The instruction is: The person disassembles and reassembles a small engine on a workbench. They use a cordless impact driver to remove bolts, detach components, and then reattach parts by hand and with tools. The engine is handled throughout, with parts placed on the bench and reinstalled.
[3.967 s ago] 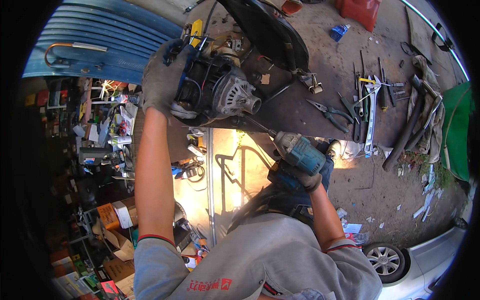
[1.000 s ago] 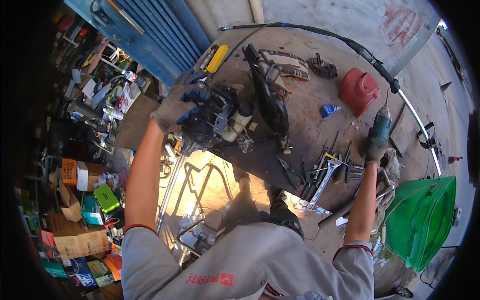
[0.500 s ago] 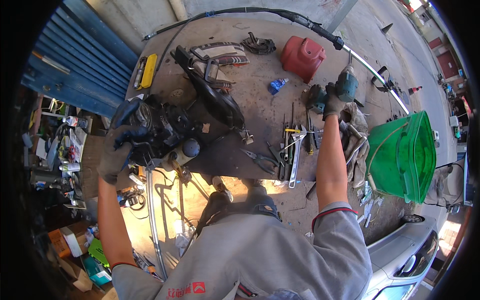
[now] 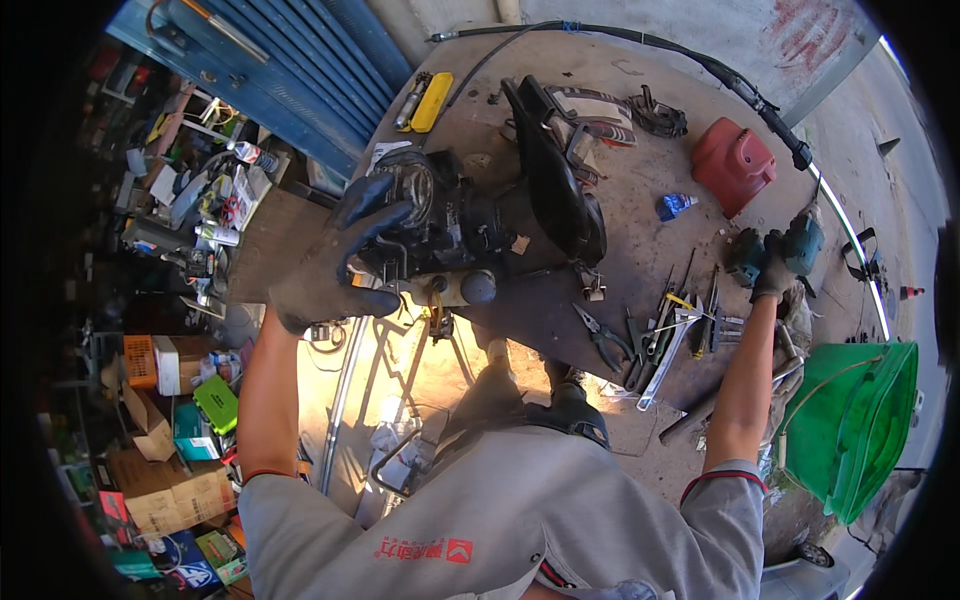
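Note:
My left hand (image 4: 325, 275), in a dark work glove, is by the near left side of a black, greasy small engine (image 4: 455, 215). Its fingers are spread over the engine's edge, and nothing shows in them. Far out to the right, my gloved right hand (image 4: 770, 272) is wrapped round a teal cordless drill (image 4: 803, 243), which lies low over the tabletop or rests on it; I cannot tell which. A black curved guard (image 4: 555, 190) is right of the engine. Pliers (image 4: 603, 335) and an adjustable wrench (image 4: 668, 355) lie among several hand tools between my arms.
A red plastic cover (image 4: 735, 165) and a small blue packet (image 4: 675, 206) lie on the worktable (image 4: 640, 262). A long shaft (image 4: 690, 58) runs along its far edge. At right is a green bucket (image 4: 850, 420); cluttered boxes (image 4: 165, 495) fill the lower left.
The view has swung left, so the table's things sit farther right in the picture. My left hand's curled fingers have spread apart. My right hand keeps its hold on the drill.

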Motion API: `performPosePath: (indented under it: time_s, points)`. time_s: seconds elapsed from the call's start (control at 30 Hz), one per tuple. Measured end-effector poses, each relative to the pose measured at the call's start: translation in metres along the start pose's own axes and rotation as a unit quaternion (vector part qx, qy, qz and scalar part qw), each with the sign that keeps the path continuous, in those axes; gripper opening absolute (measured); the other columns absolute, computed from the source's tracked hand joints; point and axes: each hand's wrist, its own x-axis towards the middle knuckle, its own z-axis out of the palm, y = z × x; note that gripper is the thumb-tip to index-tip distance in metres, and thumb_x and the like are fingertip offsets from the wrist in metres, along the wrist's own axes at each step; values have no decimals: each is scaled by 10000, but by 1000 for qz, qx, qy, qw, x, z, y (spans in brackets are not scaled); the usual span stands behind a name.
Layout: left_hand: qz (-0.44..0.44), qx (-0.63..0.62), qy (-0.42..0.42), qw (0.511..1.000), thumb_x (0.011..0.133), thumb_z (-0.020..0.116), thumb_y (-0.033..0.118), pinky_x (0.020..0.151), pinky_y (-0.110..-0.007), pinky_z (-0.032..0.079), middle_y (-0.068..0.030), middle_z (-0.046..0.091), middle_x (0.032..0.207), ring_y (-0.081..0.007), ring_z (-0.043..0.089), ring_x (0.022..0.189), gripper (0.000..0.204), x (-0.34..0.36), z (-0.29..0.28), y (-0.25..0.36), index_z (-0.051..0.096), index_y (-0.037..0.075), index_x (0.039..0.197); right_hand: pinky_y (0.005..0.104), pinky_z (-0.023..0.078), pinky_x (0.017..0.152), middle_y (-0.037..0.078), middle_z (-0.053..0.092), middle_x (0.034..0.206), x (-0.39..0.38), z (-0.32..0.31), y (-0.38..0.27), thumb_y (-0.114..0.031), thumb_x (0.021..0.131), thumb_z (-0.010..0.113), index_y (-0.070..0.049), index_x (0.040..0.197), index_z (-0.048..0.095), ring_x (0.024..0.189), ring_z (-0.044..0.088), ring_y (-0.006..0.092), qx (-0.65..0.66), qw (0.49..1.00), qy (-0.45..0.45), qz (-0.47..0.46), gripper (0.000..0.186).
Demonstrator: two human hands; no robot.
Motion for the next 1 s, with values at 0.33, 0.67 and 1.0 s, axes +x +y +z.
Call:
performPosePath:
  time_s: [0.33, 0.67, 1.0]
  points:
    - [-6, 248, -91, 965, 763, 787, 448, 1256, -547, 199, -219, 123, 1691, -481, 172, 1532, 962, 6, 0, -3, 326, 337, 1599, 349, 471, 1009, 137, 652, 1318, -50, -42, -79, -153, 951, 676, 2, 1399, 566, 1186, 623, 229, 35, 988, 2, 151, 486]
    - [59, 239, -53, 968, 805, 767, 481, 1235, -551, 252, -226, 141, 1682, -476, 208, 1528, 827, 13, 6, -24, 430, 349, 1548, 278, 553, 812, 103, 729, 1045, -353, -6, -431, -48, 943, 680, 30, 1323, 623, 896, 677, 126, 378, 859, -302, 168, 392]
    - [134, 213, -21, 968, 774, 793, 385, 1229, -566, 230, -236, 189, 1666, -472, 243, 1516, 775, 10, 1, -40, 511, 338, 1494, 360, 567, 801, 206, 740, 1015, -359, 56, -513, -168, 891, 735, 32, 1283, 631, 897, 733, 243, 326, 872, -343, 124, 453]
